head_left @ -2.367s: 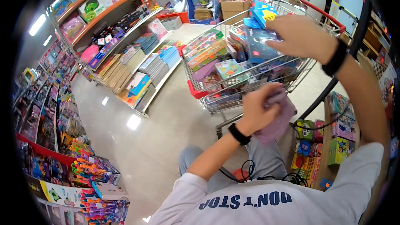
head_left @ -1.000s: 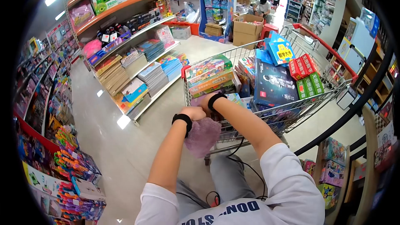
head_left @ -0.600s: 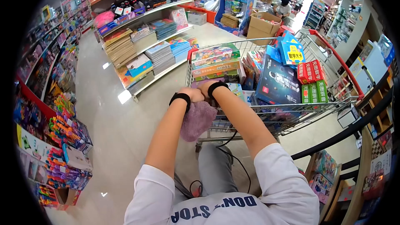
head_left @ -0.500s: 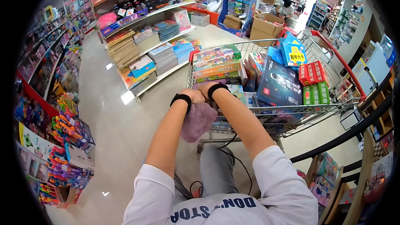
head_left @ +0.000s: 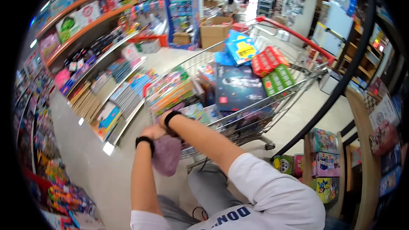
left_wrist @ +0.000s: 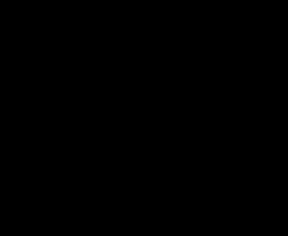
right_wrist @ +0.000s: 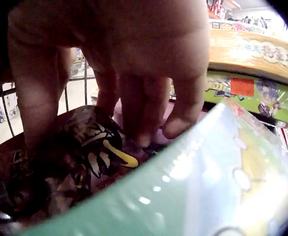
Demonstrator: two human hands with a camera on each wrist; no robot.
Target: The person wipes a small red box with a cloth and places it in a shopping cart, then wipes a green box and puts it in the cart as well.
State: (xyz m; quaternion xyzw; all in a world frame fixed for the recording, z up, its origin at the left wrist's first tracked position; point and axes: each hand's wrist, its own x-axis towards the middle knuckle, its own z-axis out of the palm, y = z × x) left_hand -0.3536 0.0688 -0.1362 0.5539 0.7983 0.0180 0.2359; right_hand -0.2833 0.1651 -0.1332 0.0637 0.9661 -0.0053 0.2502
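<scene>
My left hand [head_left: 152, 132] grips a fluffy purple cloth [head_left: 167, 156], which hangs below it outside the shopping cart [head_left: 238, 121]. Beside it, my right hand [head_left: 163, 120] reaches over the cart's near left corner. In the right wrist view, that hand [right_wrist: 129, 44] points its fingers downward, thumb and fingertips on a dark red printed box [right_wrist: 92, 152] with silver and yellow marks. A shiny green and pale package [right_wrist: 203, 182] covers the front of that view. The left wrist view is almost wholly black.
The cart holds stacked boxed sets [head_left: 170, 89], a dark astronaut box [head_left: 238, 87], a yellow-and-blue pack [head_left: 243, 51], red boxes [head_left: 268, 61] and green boxes [head_left: 279, 81]. Shelves with stacked books [head_left: 87, 102] stand left. A black rail [head_left: 328, 106] runs right. A person sits behind a cardboard box [head_left: 215, 32].
My right hand has come down from above the astronaut box to the cart's near left corner, beside my left hand. The left hand has kept the purple cloth. The head view has shifted.
</scene>
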